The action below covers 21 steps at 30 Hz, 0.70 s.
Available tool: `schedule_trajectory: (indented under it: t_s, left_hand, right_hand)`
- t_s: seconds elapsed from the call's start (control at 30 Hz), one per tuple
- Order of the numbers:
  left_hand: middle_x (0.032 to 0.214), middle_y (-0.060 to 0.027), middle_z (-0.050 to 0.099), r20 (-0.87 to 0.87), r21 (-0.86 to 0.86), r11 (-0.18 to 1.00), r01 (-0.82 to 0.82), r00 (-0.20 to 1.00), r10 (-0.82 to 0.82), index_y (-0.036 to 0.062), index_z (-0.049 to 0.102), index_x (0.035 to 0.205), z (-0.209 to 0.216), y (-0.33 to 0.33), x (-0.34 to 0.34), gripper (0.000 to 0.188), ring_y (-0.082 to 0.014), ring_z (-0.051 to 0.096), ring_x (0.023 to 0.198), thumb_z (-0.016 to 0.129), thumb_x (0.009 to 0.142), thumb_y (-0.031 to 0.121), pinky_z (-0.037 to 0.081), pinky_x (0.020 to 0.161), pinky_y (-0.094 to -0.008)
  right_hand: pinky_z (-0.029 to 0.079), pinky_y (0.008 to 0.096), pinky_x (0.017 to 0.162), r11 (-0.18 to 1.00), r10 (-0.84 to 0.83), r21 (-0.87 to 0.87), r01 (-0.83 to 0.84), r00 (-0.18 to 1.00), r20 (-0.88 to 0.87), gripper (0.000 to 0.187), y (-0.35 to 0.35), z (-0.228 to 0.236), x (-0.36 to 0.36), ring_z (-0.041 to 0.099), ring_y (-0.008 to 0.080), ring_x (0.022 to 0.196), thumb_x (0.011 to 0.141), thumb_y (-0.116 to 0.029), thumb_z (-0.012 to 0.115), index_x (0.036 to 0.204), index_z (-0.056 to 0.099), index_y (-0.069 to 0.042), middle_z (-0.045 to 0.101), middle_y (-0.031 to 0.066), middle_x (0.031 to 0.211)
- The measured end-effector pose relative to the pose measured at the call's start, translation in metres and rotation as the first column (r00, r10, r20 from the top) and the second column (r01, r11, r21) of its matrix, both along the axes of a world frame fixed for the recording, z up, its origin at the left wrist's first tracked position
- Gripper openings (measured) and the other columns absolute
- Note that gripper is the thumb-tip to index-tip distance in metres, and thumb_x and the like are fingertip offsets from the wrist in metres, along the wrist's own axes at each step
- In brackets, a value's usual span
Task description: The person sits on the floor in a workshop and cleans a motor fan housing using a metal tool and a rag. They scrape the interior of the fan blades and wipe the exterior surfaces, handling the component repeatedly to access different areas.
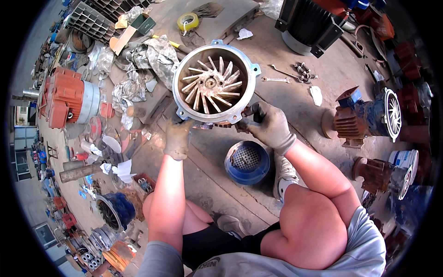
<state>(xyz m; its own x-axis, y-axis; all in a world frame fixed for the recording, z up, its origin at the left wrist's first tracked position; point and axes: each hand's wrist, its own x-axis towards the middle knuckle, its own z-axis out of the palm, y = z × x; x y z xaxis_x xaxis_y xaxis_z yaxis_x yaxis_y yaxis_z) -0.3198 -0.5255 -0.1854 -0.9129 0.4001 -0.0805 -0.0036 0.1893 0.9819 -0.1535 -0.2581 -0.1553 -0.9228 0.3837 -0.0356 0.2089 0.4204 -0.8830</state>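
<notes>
In front of me a round flanged metal housing (252, 90) faces up, with lugs around its rim. Inside sits a worn, rusty impeller (211, 83) with radial blades and a central hub. My left hand (178, 141), in a grey work glove, grips the housing's near left edge; its fingertips are hidden beneath. At the near right edge, my gloved right hand (270, 127) is closed around a dark part under the rim, its fingers bent. Below the housing, a blue round cover (247, 177) with a perforated grille stands on the floor between my feet.
Two wrenches (277, 80) and a pile of bolts (304, 73) lie to the right. A black motor (310, 25) stands at the far right, rusty motors (353, 122) at the right. An orange motor (69, 99), crumpled plastic and yellow tape (188, 21) are leftward and ahead.
</notes>
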Motion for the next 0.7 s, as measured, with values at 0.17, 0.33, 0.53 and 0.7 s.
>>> schedule_trajectory:
  t_s: [0.17, 0.33, 0.53, 0.7]
  left_hand:
    - [0.128, -0.0088, 0.082, 0.053, 0.003, 1.0, 0.008, 0.999, -0.008, -0.0036, 0.072, 0.139, -0.002, -0.006, 0.0, 0.044, -0.0176, 0.075, 0.114, 0.081, 0.096, 0.0, 0.057, 0.102, -0.034]
    - [0.137, -0.0102, 0.079, 0.104, -0.006, 0.999, -0.037, 0.994, 0.037, -0.0024, 0.068, 0.144, -0.002, 0.001, 0.0, 0.053, -0.0194, 0.074, 0.121, 0.081, 0.094, -0.002, 0.058, 0.107, -0.0356]
    - [0.143, -0.0107, 0.076, 0.094, 0.038, 0.998, 0.045, 0.994, -0.049, -0.0023, 0.063, 0.15, -0.004, -0.006, -0.003, 0.061, -0.0205, 0.072, 0.128, 0.081, 0.092, -0.003, 0.056, 0.112, -0.0361]
    - [0.139, -0.0113, 0.078, 0.203, -0.021, 0.998, -0.052, 0.978, 0.055, -0.0028, 0.066, 0.147, -0.003, -0.004, -0.006, 0.057, -0.0209, 0.073, 0.124, 0.081, 0.093, -0.003, 0.056, 0.111, -0.0361]
  right_hand:
    - [0.055, 0.0386, 0.064, 0.997, 0.003, 0.074, -0.002, 1.0, -0.02, 0.036, 0.001, 0.002, 0.0, 0.07, 0.0257, 0.065, 0.087, -0.034, 0.095, 0.101, 0.076, -0.007, 0.072, 0.0122, 0.077]
    - [0.055, 0.0364, 0.064, 0.997, -0.017, -0.07, 0.019, 0.999, 0.028, 0.037, 0.0, 0.0, 0.001, 0.071, 0.0231, 0.066, 0.088, -0.034, 0.095, 0.102, 0.075, -0.006, 0.072, 0.0126, 0.076]
    - [0.054, 0.0358, 0.062, 0.999, 0.01, -0.046, -0.008, 0.999, 0.047, 0.036, 0.002, 0.005, -0.002, 0.07, 0.0207, 0.062, 0.091, -0.034, 0.093, 0.1, 0.073, -0.006, 0.073, 0.0132, 0.075]
    - [0.054, 0.0353, 0.062, 0.994, -0.009, -0.106, 0.012, 1.0, 0.029, 0.032, -0.003, 0.008, 0.0, 0.07, 0.0191, 0.06, 0.093, -0.031, 0.092, 0.1, 0.073, -0.006, 0.073, 0.01, 0.072]
